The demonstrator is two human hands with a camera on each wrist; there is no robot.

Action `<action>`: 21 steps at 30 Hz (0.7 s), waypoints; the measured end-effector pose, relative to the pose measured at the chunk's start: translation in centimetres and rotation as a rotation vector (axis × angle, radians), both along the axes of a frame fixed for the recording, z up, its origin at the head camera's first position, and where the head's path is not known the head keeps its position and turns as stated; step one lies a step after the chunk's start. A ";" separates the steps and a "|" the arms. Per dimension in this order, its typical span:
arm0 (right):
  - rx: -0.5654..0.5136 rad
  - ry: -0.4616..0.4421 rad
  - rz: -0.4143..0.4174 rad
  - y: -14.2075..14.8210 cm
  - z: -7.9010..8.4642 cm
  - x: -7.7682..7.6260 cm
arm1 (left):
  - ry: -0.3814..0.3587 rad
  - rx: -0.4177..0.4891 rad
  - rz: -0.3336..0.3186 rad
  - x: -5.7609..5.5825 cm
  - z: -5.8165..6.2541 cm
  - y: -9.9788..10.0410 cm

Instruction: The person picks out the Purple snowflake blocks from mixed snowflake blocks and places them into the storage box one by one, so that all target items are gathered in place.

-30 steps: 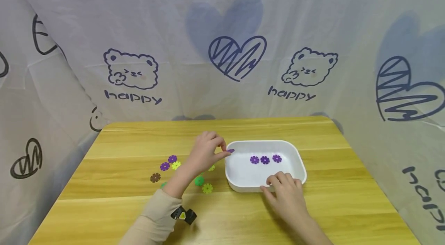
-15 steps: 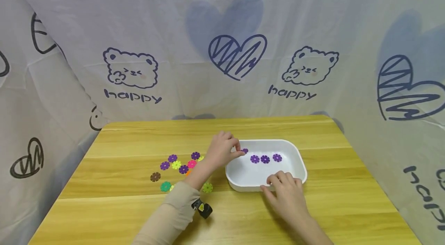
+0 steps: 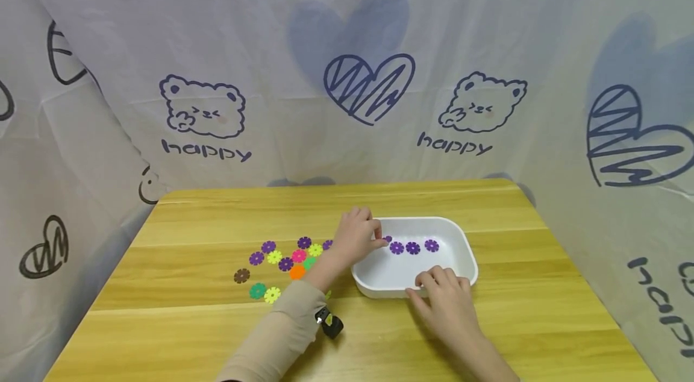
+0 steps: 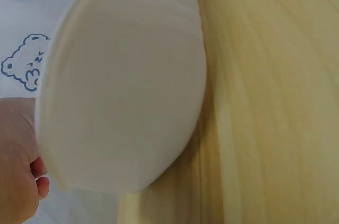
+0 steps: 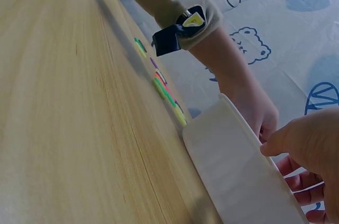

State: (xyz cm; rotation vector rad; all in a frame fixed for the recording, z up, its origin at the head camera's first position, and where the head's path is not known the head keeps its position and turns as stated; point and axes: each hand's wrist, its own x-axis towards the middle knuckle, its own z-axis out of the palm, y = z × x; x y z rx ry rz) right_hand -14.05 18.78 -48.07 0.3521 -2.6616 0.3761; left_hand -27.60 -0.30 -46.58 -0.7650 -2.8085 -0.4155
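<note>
In the head view my left hand [image 3: 358, 236] reaches over the left end of a white plastic basin [image 3: 470, 255]. Its thumb and forefinger pinch a small purple notched plastic disc [image 3: 388, 239], partly hidden by the fingertips. Three more purple discs [image 3: 413, 247] lie in a row on the basin floor, just right of it. My right hand [image 3: 447, 303] grips the near rim, thumb outside and fingers over the inside. The right wrist view shows this right hand [image 5: 312, 155] on the rim, with the left hand [image 5: 251, 108] beyond it.
Left of the basin lie several loose notched discs: a brown disc [image 3: 241, 276], an orange disc [image 3: 297, 272], a pink disc [image 3: 299, 256], and green, yellow and purple ones. A black strapped device [image 3: 329, 322] sits on the left wrist. A printed curtain [image 3: 282, 68] hangs behind the wooden table [image 3: 162, 334].
My left hand has moved right with the purple disc, from the basin's left rim to inside it beside the row. The right hand has stayed on the near rim.
</note>
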 end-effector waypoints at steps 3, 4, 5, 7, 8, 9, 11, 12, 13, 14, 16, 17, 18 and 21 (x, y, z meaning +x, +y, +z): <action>-0.001 0.006 0.002 0.0 0.0 0.1 | -0.019 -0.022 0.026 -0.1 -0.2 0.0; -0.001 0.008 0.003 0.0 0.0 0.1 | -0.021 -0.030 0.035 -0.1 -0.3 0.0; -0.001 0.008 0.004 0.0 0.0 0.1 | -0.020 -0.035 0.044 -0.1 -0.4 -0.1; 0.002 0.004 0.004 0.0 0.0 0.1 | -0.012 -0.032 0.054 -0.1 -0.5 -0.4; 0.003 0.004 0.004 0.0 -0.1 0.1 | -0.006 -0.022 0.056 0.0 -0.4 -0.6; 0.002 0.005 0.005 0.0 -0.1 0.0 | 0.004 -0.011 0.056 0.1 -0.3 -0.9; 0.004 0.012 0.005 -0.1 -0.1 0.0 | 0.035 0.016 0.049 0.4 0.0 -1.4; 0.004 0.017 0.007 -0.1 -0.1 0.0 | 0.048 0.031 0.045 0.5 0.2 -1.7; 0.003 0.022 0.009 -0.1 -0.1 0.0 | 0.063 0.045 0.042 0.7 0.4 -2.1; 0.001 0.029 0.012 -0.1 -0.1 0.0 | 0.077 0.057 0.039 1.0 0.6 -2.4; 0.000 0.045 0.015 -0.1 -0.2 0.0 | 0.103 0.075 0.032 1.4 1.0 -3.2; -0.002 0.053 0.018 -0.1 -0.2 0.0 | 0.115 0.082 0.031 1.7 1.2 -3.6; -0.003 0.060 0.020 -0.1 -0.2 0.0 | 0.128 0.090 0.030 1.9 1.4 -4.1; -0.007 0.071 0.022 -0.1 -0.2 0.1 | 0.177 0.117 0.018 2.7 1.9 -5.4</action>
